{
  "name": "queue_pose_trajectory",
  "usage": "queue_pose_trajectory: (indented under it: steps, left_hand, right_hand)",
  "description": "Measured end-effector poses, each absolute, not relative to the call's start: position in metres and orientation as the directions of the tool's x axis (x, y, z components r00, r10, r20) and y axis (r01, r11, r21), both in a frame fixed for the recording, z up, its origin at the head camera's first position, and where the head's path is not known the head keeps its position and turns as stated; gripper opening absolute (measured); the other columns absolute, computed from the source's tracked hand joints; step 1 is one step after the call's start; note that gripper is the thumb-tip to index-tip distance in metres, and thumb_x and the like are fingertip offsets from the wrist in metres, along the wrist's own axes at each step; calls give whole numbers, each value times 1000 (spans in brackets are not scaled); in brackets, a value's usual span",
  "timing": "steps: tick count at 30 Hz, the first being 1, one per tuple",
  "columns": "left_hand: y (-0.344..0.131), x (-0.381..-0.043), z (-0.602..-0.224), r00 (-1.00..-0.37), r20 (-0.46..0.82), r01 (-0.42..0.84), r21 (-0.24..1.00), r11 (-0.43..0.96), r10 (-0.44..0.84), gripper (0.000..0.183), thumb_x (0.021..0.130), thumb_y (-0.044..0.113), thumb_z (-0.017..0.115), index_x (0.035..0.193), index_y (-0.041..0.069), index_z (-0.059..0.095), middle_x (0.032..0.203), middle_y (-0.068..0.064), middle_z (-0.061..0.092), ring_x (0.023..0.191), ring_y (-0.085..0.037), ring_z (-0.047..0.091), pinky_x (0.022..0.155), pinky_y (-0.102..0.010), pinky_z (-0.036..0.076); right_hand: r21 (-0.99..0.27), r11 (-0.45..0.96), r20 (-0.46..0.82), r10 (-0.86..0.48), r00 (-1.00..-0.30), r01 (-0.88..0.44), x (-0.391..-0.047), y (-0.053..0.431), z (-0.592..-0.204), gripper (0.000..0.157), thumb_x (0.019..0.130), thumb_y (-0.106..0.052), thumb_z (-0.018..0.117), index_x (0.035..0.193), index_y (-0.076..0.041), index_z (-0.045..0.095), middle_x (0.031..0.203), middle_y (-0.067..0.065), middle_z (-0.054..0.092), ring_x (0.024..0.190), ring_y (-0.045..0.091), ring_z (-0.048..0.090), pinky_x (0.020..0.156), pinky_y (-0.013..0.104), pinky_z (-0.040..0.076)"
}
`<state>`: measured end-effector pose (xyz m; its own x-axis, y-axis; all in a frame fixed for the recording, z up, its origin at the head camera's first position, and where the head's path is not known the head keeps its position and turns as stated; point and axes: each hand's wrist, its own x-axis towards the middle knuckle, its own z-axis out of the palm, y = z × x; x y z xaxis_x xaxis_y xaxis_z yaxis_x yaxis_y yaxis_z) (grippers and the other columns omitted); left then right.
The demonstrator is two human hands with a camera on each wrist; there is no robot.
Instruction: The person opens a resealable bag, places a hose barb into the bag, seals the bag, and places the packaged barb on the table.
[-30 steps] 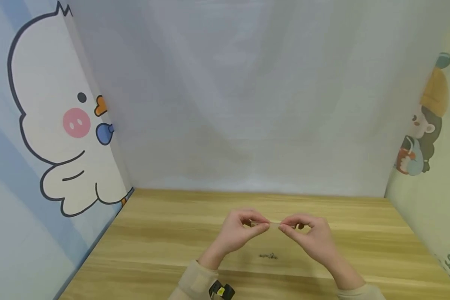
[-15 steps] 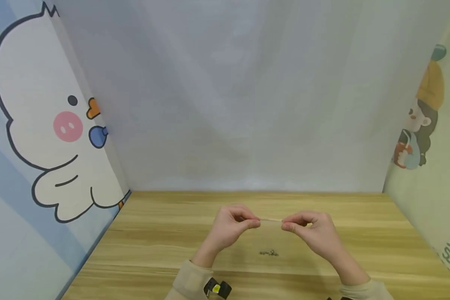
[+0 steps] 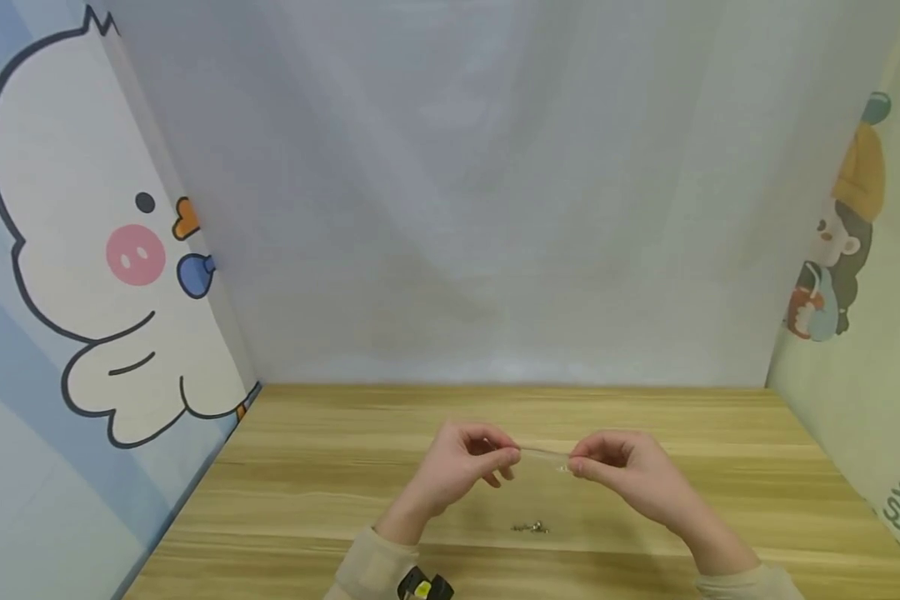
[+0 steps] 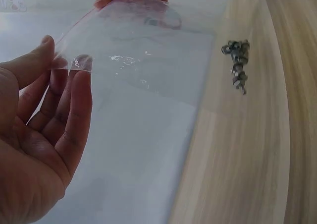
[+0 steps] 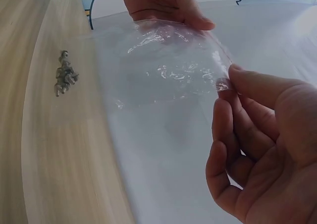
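Note:
A clear zip bag (image 4: 148, 70) with a red line along its top edge is stretched between the two hands. My left hand (image 3: 465, 467) pinches one top corner between thumb and fingers. The opposite corner is pinched by my right hand (image 3: 626, 471), whose other fingers curl loosely in the right wrist view. A cluster of small metal screws (image 5: 65, 74) shows through the clear film toward the bag's lower end. From the head view the film is nearly invisible; only the top edge, some glints and the screws stand out.
The wood-grain table (image 3: 330, 492) lies beneath both hands. A pale grey backdrop (image 3: 495, 208) rises behind it, with cartoon-printed side walls at left and right. On the left sleeve (image 3: 375, 567) sits a small black wrist device (image 3: 423, 586).
Hands have spread apart, pulling the top edge of the bag wider. In the last half second both dropped slightly, the left hand's lower fingers came into sight, and the screws appear lower.

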<state>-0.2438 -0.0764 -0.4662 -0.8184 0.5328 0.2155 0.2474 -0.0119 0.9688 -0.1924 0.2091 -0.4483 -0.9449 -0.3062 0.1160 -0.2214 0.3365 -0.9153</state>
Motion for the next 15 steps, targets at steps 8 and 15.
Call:
queue_pose_trajectory:
  steps: [8, 15]
  left_hand:
    - [-74, -255, -487, -898, 116, 167, 983, 83, 424, 21, 102, 19, 76, 111, -1, 77, 98, -10, 74, 80, -18, 72, 70, -37, 63]
    - [-74, -269, -507, -927, 35, 58, 997, 51, 374, 46, 100, 9, 75, 142, -4, 60, 107, -13, 74, 89, -23, 73, 81, -41, 63]
  right_hand:
    - [-898, 405, 67, -260, -963, -172, -221, 201, -469, 30, 104, -31, 73, 119, -5, 75, 107, 5, 77, 103, 27, 70, 91, 42, 57]
    - [-896, 412, 85, -207, -975, -165, -244, 191, -486, 42, 104, -26, 73, 136, -1, 66, 109, 6, 77, 99, 21, 72, 91, 40, 57]
